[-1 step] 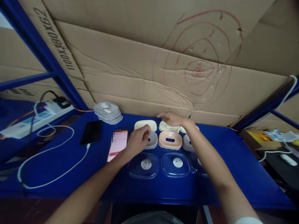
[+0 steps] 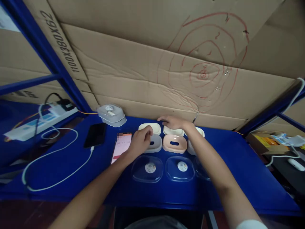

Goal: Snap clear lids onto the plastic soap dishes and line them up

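At the far left, a white plug strip [image 2: 41, 122] sits beside the blue tabletop [image 2: 250, 165]. A white cord [image 2: 92, 149] plugs into the black phone [image 2: 95, 135], so that phone likely lies there to be near the power. Just past it, at the far side, is a grey box with a see-through top [image 2: 111, 119]. Next comes the phone with a pink screen [image 2: 121, 146], lying face up so it is easy to look at.

The left hand [image 2: 142, 139] has its fingers curled in, over the left end of the left grey dish [image 2: 156, 143]. I cannot tell if it pinches anything. The left cream dish [image 2: 153, 128] is just behind.

In the middle, the peach dish [image 2: 169, 147] lies flat, with its slot showing. The right hand [image 2: 175, 122] is a bit spread, its fingers pointing left, above the middle cream dish [image 2: 170, 132]. Its arm crosses over the right side and hides part of the right grey dish [image 2: 191, 148] and the right cream dish [image 2: 201, 132].

At the near side are the left clear lid [image 2: 147, 176], the middle clear lid [image 2: 179, 178] and the right clear lid [image 2: 202, 171]. The neat rows seem to make each piece easy to see and reach.
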The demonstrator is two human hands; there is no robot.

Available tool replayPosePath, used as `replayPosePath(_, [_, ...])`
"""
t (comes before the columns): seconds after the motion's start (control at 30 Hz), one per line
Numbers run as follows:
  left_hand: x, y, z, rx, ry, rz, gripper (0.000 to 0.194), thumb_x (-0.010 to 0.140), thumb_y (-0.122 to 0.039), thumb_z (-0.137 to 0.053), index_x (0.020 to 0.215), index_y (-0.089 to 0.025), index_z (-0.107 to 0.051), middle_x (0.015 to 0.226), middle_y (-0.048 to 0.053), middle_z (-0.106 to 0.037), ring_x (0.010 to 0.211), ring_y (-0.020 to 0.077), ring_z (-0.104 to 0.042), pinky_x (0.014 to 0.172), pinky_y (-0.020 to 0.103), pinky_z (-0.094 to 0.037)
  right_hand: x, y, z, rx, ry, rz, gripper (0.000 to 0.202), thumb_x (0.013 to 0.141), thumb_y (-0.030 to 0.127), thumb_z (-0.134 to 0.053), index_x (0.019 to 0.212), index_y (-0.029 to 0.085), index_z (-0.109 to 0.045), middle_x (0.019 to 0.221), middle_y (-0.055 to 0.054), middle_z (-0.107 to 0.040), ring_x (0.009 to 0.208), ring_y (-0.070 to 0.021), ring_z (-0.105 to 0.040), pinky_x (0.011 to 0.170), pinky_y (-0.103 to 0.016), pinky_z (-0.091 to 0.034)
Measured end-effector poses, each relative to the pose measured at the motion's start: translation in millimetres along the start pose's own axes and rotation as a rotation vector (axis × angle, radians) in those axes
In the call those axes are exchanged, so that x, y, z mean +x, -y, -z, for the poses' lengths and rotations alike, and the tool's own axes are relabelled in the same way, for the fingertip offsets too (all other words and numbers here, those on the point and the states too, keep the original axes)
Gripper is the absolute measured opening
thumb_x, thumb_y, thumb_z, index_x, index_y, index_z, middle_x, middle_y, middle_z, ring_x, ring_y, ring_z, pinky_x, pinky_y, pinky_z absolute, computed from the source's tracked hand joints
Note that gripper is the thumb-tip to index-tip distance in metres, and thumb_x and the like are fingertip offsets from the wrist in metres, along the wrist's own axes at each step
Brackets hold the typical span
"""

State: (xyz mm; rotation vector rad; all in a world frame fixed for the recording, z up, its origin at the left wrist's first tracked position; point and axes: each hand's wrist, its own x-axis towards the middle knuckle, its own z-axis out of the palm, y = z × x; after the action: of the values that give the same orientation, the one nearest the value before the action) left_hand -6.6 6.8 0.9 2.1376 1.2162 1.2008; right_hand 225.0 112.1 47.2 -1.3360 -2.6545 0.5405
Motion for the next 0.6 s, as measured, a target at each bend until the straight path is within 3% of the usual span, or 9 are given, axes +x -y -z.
replayPosePath(0.13, [12.4, 23.2, 15.6, 0.006, -0.114, 0.083, 0.022, 0.083, -0.007, -0.042, 0.083, -0.024, -0.055, 0.064, -0.006, -0.054, 0.061, 0.0156, -0.056, 0.065, 0.027, -0.042, 55.5, 27.8, -30.6, -0.080, 0.074, -0.048, 0.034, 0.104, 0.035, -0.068, 0.135, 0.023, -0.066, 0.142, -0.010, -0.065, 0.121, -0.0257, -0.068, 0.103, -0.047, -0.058])
replayPosePath(0.23, [17.2, 36.8, 18.6, -0.006, -0.162, 0.127, 0.022, 0.085, -0.010, -0.041, 0.088, -0.024, -0.057, 0.067, -0.005, -0.059, 0.063, 0.0161, -0.060, 0.065, 0.027, -0.045, 74.8, 31.0, -46.2, -0.128, 0.107, -0.108, 0.036, 0.104, 0.040, -0.068, 0.134, 0.021, -0.065, 0.138, -0.011, -0.066, 0.115, -0.0251, -0.069, 0.096, -0.047, -0.061])
replayPosePath(0.4, [22.9, 51.6, 16.2, -0.010, -0.175, 0.159, 0.023, 0.083, -0.010, -0.045, 0.094, -0.022, -0.062, 0.090, 0.002, -0.072, 0.083, 0.0177, -0.070, 0.078, 0.029, -0.054, 66.4, 19.1, -49.3, -0.182, 0.100, -0.166, 0.037, 0.104, 0.039, -0.068, 0.135, 0.021, -0.065, 0.138, -0.011, -0.066, 0.115, -0.0256, -0.069, 0.097, -0.047, -0.061])
replayPosePath(0.6, [20.3, 55.8, 9.6, 0.078, -0.024, 0.145, 0.021, 0.087, -0.019, -0.059, 0.106, -0.022, -0.068, 0.110, 0.008, -0.075, 0.095, 0.0242, -0.072, 0.089, 0.041, -0.058, 39.6, 18.0, -44.8, -0.197, 0.027, -0.111, 0.036, 0.104, 0.039, -0.068, 0.135, 0.021, -0.065, 0.139, -0.011, -0.066, 0.116, -0.0254, -0.069, 0.098, -0.048, -0.061])
